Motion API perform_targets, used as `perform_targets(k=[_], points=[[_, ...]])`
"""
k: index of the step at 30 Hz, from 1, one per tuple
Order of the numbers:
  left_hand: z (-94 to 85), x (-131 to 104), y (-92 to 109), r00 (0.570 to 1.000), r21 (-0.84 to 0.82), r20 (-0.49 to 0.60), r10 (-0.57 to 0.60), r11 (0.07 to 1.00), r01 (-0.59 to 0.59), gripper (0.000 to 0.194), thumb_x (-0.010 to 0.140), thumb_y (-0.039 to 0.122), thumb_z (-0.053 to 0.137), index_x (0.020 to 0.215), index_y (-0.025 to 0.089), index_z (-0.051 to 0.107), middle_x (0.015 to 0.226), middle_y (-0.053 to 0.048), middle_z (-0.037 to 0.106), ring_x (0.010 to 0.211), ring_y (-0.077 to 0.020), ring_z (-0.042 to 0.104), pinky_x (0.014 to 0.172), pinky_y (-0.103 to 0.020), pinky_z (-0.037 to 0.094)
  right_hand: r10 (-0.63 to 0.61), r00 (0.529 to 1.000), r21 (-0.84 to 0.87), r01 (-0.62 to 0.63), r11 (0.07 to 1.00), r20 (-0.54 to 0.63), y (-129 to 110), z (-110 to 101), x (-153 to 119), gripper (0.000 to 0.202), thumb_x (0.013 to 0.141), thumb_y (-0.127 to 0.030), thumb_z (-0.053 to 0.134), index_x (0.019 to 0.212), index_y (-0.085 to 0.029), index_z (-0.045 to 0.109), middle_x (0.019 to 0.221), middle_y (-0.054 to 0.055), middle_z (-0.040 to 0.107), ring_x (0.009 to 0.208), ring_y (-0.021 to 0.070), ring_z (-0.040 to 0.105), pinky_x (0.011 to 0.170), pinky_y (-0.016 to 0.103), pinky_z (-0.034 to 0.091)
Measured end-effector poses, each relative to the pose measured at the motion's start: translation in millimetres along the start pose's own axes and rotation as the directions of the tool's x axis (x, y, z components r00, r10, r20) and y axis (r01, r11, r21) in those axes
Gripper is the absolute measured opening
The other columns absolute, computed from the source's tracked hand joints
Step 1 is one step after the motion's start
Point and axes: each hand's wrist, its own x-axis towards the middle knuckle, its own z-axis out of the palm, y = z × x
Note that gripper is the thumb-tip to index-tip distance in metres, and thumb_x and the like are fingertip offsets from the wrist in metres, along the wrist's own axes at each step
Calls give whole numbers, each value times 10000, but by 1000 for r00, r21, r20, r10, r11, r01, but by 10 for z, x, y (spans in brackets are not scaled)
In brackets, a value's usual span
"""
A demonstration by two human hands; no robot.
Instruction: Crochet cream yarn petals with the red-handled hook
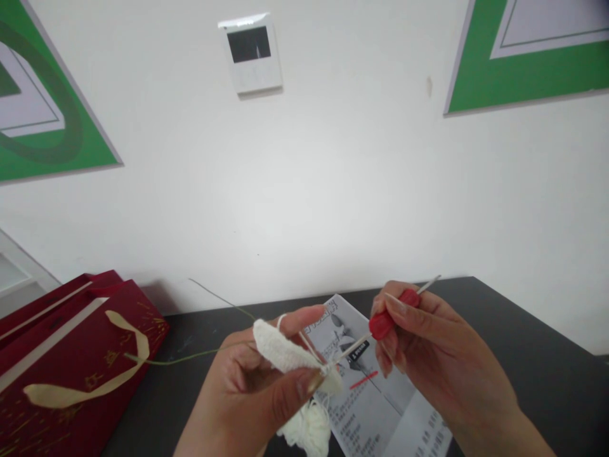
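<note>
My left hand [257,387] pinches a small white crocheted piece [283,348] between thumb and fingers, with a strand of white yarn looped over the raised index finger. Two thin green stems [190,357] stick out to the left from behind the piece. My right hand [428,343] grips a crochet hook by its red handle [383,324]; the hook's thin metal shaft reaches left to the edge of the white piece by my left thumb. Under my left hand hangs or lies a bundle of white yarn [309,428].
A printed sheet [366,419] lies on the dark table [528,355] beneath the hands. Dark red gift bags [118,343] with a cream ribbon stand at the left. Behind is a white wall with a small panel [257,57] and green-bordered frames [533,86].
</note>
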Motion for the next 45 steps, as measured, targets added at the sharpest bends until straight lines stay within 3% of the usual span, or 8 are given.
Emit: perform_targets(k=[11,28,34,38,42,45], points=[[-31,18,11,994,-89,95,-61,994,69,311,635,27,845,922,143,822,683,-27,760,622,-109,676,609,-131,543,-31,999,-49,30,998,-10,-64,-5,5,181,720,-282,799,642,-136,726,479,0,651,396,82,600,415,140,488],[16,36,-25,997,-65,45,-62,996,65,300,618,103,878,905,172,821,645,-7,714,572,-89,629,585,-157,525,14,1000,2,-14,1000,-28,-17,25,6,183,720,-278,809,658,-126,727,482,-3,648,372,90,606,395,150,503],[-6,74,-70,989,-45,123,79,996,-74,406,604,208,904,998,208,806,655,-13,722,614,-107,656,599,-163,503,129,992,184,-130,974,18,148,92,41,218,747,-301,789,649,-124,707,466,-24,603,349,60,555,379,138,486],[-44,98,-111,976,39,83,199,978,-203,447,629,206,887,1062,257,786,645,7,681,612,-93,614,618,-176,498,170,985,278,-168,946,17,270,148,57,237,752,-319,794,668,-115,707,473,-36,574,362,44,515,388,138,482],[-22,115,-146,919,166,-13,393,908,-386,455,663,154,852,1086,302,772,609,28,632,629,-100,584,630,-188,499,90,995,259,-78,963,-35,270,179,5,239,760,-317,800,689,-110,705,513,-26,599,381,43,528,409,136,483],[46,121,-191,867,169,-34,497,858,-485,431,651,140,854,1039,317,788,553,37,619,649,-117,596,650,-199,507,30,997,227,-14,974,-68,239,193,-58,211,797,-308,775,725,-122,708,569,-14,628,422,53,551,446,151,498]])
